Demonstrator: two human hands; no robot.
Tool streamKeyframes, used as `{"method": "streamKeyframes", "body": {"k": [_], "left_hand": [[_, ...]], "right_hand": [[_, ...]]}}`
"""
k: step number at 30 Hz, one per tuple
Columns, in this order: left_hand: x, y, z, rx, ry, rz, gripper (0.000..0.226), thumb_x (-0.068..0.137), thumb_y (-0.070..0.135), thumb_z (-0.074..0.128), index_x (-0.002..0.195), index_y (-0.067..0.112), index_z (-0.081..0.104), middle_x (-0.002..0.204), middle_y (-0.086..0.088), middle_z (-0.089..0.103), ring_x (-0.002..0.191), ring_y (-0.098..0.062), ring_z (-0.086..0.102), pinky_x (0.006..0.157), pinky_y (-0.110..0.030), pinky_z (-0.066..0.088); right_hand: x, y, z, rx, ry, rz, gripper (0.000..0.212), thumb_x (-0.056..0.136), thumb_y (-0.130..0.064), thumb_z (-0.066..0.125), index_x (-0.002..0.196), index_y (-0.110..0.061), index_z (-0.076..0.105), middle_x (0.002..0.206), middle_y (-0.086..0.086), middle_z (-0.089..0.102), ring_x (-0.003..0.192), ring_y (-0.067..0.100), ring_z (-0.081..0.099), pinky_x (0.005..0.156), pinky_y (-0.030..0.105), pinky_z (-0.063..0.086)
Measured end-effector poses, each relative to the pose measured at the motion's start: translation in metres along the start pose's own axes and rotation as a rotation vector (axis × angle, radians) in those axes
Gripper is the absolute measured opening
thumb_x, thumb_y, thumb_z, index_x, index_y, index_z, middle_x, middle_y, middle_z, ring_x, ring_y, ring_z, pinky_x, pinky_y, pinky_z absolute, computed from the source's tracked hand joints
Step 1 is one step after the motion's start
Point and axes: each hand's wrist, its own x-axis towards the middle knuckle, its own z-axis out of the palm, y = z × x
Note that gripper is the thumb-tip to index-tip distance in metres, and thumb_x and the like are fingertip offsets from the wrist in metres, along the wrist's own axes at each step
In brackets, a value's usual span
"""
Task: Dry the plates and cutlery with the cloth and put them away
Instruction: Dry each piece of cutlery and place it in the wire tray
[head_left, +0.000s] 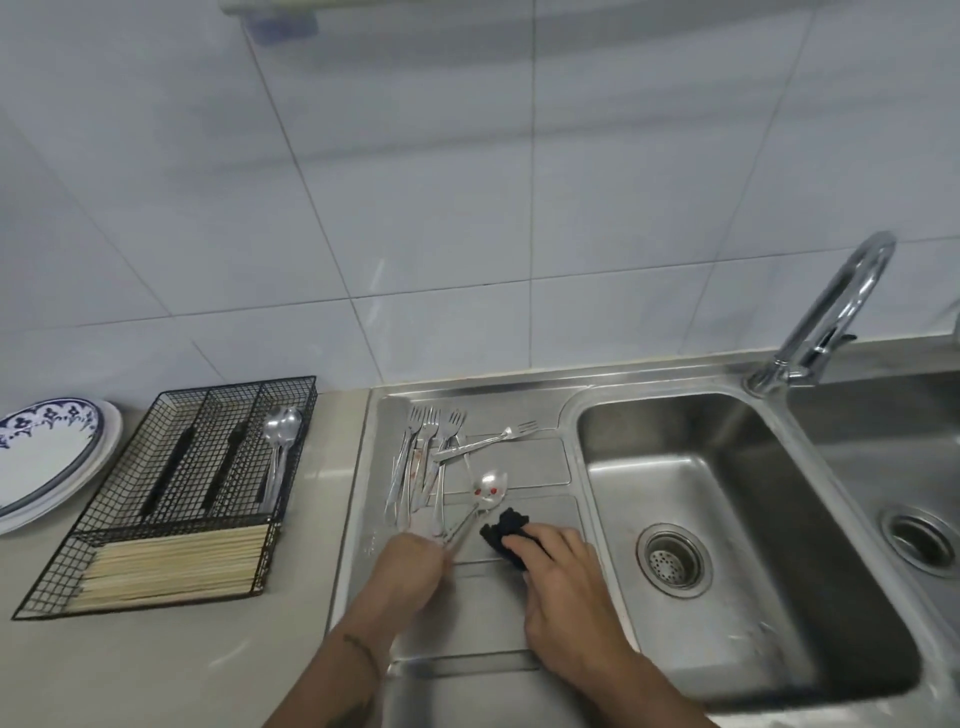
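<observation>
My left hand (413, 569) grips the handle of a steel spoon (488, 491) whose bowl points up and away over the steel draining board (488, 613). Just right of it, my right hand (563, 582) holds a dark cloth (506, 530) against the board. Several forks (426, 457) lie in a loose pile on the board behind my hands. A black wire cutlery tray (171, 499) stands on the counter to the left, with spoons (280, 447) in one slot and chopsticks (176, 566) in front. Stacked plates (47, 457) with a blue pattern sit at the far left.
A steel sink basin (727, 519) with a drain lies right of the draining board, a second basin (893, 467) further right. A chrome tap (831, 317) rises behind them. White wall tiles close off the back. Beige counter (156, 665) runs along the front left.
</observation>
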Motion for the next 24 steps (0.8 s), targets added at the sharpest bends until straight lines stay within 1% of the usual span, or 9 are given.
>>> {"method": "streamKeyframes", "body": {"k": [2, 5, 8, 10, 13, 15, 17, 20, 24], "left_hand": [[-0.013, -0.009, -0.006, -0.079, -0.061, -0.051, 0.029, 0.084, -0.003, 0.050, 0.063, 0.005, 0.067, 0.060, -0.012, 0.056, 0.047, -0.022, 0.047, 0.043, -0.023, 0.036], [-0.034, -0.024, -0.014, -0.169, -0.146, -0.078, 0.029, 0.085, -0.001, 0.051, 0.061, 0.005, 0.066, 0.044, -0.004, 0.049, 0.035, -0.015, 0.037, 0.040, -0.019, 0.022], [-0.049, -0.032, -0.025, -0.191, -0.202, -0.022, 0.028, 0.095, 0.005, 0.048, 0.071, 0.010, 0.062, 0.043, 0.003, 0.049, 0.036, -0.012, 0.041, 0.039, -0.017, 0.026], [-0.052, -0.036, -0.033, -0.206, -0.206, 0.053, 0.032, 0.099, 0.007, 0.047, 0.070, 0.015, 0.056, 0.043, 0.012, 0.052, 0.035, -0.002, 0.045, 0.036, -0.012, 0.031], [-0.058, -0.040, -0.047, -0.197, -0.245, 0.124, 0.032, 0.099, 0.002, 0.043, 0.074, 0.016, 0.057, 0.064, 0.007, 0.054, 0.053, -0.004, 0.045, 0.045, -0.015, 0.035], [-0.059, -0.039, -0.053, -0.184, -0.244, 0.156, 0.032, 0.099, 0.000, 0.042, 0.076, 0.014, 0.058, 0.067, 0.004, 0.053, 0.056, -0.007, 0.044, 0.048, -0.017, 0.034], [-0.060, -0.032, -0.056, -0.160, -0.240, 0.166, 0.030, 0.097, -0.003, 0.043, 0.077, 0.010, 0.060, 0.062, 0.001, 0.051, 0.054, -0.011, 0.042, 0.050, -0.021, 0.031], [-0.063, -0.021, -0.059, -0.116, -0.259, 0.193, 0.024, 0.091, -0.008, 0.046, 0.082, 0.004, 0.064, 0.037, 0.005, 0.041, 0.041, -0.012, 0.037, 0.045, -0.024, 0.026], [-0.059, -0.027, -0.063, -0.225, -0.283, 0.173, 0.027, 0.095, 0.002, 0.047, 0.076, 0.005, 0.065, 0.039, 0.005, 0.035, 0.034, -0.009, 0.025, 0.043, -0.020, 0.018]], "right_hand": [[-0.006, -0.017, 0.000, -0.012, 0.027, -0.022, 0.059, 0.067, -0.005, 0.061, 0.121, -0.029, 0.055, 0.120, -0.012, 0.053, 0.103, 0.016, 0.049, 0.085, 0.030, 0.047], [-0.012, -0.043, 0.004, -0.039, 0.035, -0.067, 0.060, 0.069, -0.005, 0.060, 0.124, -0.028, 0.054, 0.125, -0.011, 0.054, 0.108, 0.016, 0.049, 0.089, 0.029, 0.045], [-0.014, -0.065, 0.011, -0.131, -0.027, -0.116, 0.061, 0.067, -0.011, 0.058, 0.127, -0.025, 0.058, 0.128, -0.006, 0.055, 0.115, 0.019, 0.048, 0.091, 0.032, 0.046], [-0.015, -0.069, 0.016, -0.211, -0.068, -0.129, 0.065, 0.061, -0.014, 0.059, 0.126, -0.023, 0.060, 0.127, -0.005, 0.056, 0.115, 0.020, 0.048, 0.091, 0.033, 0.046], [-0.016, -0.066, 0.013, -0.279, -0.057, 0.001, 0.069, 0.058, -0.010, 0.059, 0.127, -0.020, 0.060, 0.128, -0.003, 0.058, 0.116, 0.025, 0.052, 0.089, 0.036, 0.047], [-0.015, -0.072, 0.008, -0.300, -0.033, 0.039, 0.067, 0.060, -0.010, 0.055, 0.126, -0.018, 0.061, 0.126, -0.001, 0.059, 0.115, 0.027, 0.054, 0.088, 0.038, 0.048], [-0.015, -0.087, 0.008, -0.307, -0.007, -0.037, 0.066, 0.061, -0.012, 0.056, 0.126, -0.018, 0.061, 0.129, 0.000, 0.058, 0.117, 0.026, 0.052, 0.088, 0.038, 0.047], [-0.020, -0.102, 0.015, -0.288, 0.003, -0.135, 0.068, 0.062, -0.016, 0.053, 0.130, -0.018, 0.057, 0.136, 0.000, 0.055, 0.119, 0.024, 0.049, 0.091, 0.036, 0.045], [-0.025, -0.077, 0.009, -0.349, 0.033, 0.018, 0.068, 0.065, -0.009, 0.055, 0.132, -0.021, 0.057, 0.138, -0.001, 0.054, 0.120, 0.026, 0.050, 0.092, 0.037, 0.044]]}}
